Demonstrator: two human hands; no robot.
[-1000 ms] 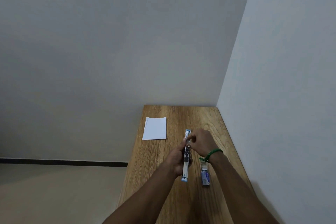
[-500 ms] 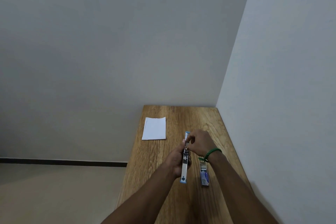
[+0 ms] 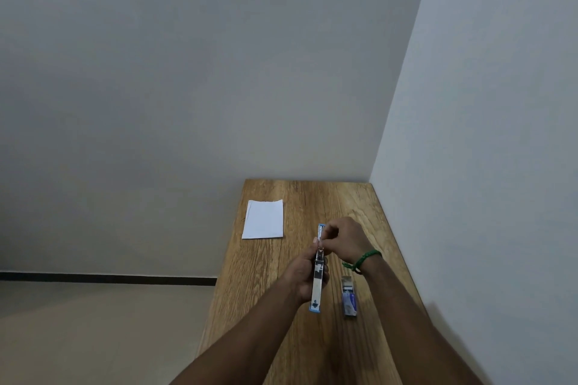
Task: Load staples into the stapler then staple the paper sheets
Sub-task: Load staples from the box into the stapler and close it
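Our left hand (image 3: 301,275) grips one opened silver-and-blue metal stapler (image 3: 317,284), our right hand (image 3: 344,239) pinches its far half (one blue staple box (image 3: 349,298), one white paper stack (image 3: 264,219) nearby).

Pretty dim, flat indoor light, greyish overall. The right-hand wall (image 3: 500,103) at 3 o'clock is brightest, with a soft shadow at 5 o'clock. Wide-angle stretch at the edges, and the stapler (image 3: 316,287) detail is mushy.

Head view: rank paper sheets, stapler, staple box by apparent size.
1. paper sheets: largest area.
2. stapler: opened out, longest but thin, partly covered by the left hand and right hand.
3. staple box: smallest.
The paper lies farthest from the camera, so its lead is safe.
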